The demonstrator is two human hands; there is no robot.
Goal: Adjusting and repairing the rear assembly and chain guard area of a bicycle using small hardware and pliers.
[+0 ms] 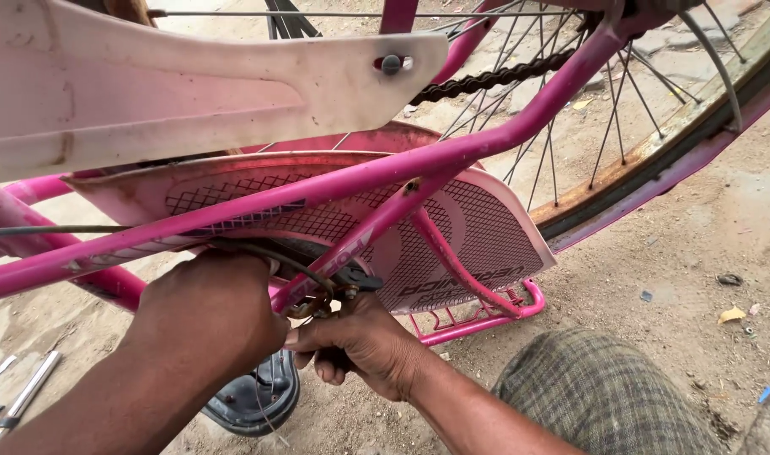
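head view: looks down, close over an upturned pink bicycle frame (419, 164)
rear wheel (655, 160): toward 2 o'clock

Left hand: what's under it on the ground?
Below the left hand a dark saddle lies on the dirt, bike upside down. Only its lower edge shows; the forearm hides the rest. The right hand grips a small fitting beside it, mostly hidden by the fingers.

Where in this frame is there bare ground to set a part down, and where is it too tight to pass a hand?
Bare dirt ground lies right of the pink carrier rack, with only small litter. Another patch lies lower left by the metal tool. It is crowded where the left hand and right hand meet at the brake cable under the pink frame tube.
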